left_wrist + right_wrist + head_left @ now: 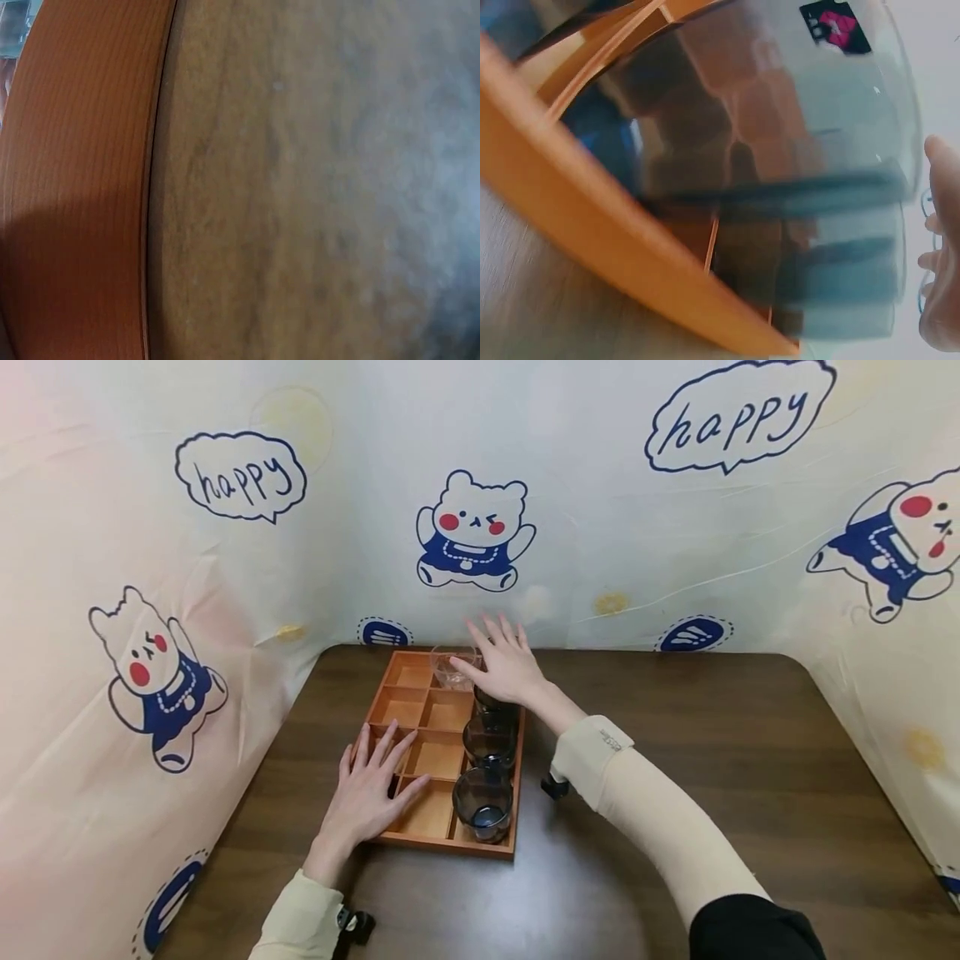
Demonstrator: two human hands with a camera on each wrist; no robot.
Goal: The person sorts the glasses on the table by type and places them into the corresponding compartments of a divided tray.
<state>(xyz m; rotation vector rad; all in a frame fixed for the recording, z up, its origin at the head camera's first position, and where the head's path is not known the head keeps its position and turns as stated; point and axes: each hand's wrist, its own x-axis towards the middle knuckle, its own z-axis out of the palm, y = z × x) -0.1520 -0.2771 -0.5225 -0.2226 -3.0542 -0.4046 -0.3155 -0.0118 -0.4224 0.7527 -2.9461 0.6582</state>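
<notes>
A wooden tray [442, 843] divided into compartments lies on the table. Dark glass cups line its right column: the nearest cup [471, 797], a middle cup [487, 743] and a far cup [491, 702] partly hidden by my right hand [513, 670]. That hand reaches over the far right end with fingers straight and spread, its thumb beside a clear glass cup [447, 675] in the far row. My left hand [363, 793] lies with spread fingers over the tray's left side. In the right wrist view, a cup bears a black and pink sticker [836, 26].
The brown wooden table [675, 760] extends right of the tray. A cloth [585, 527] printed with cartoon bears and "happy" bubbles hangs behind and along both sides. In the left wrist view, the tray's outer wall [82, 150] rises beside the tabletop.
</notes>
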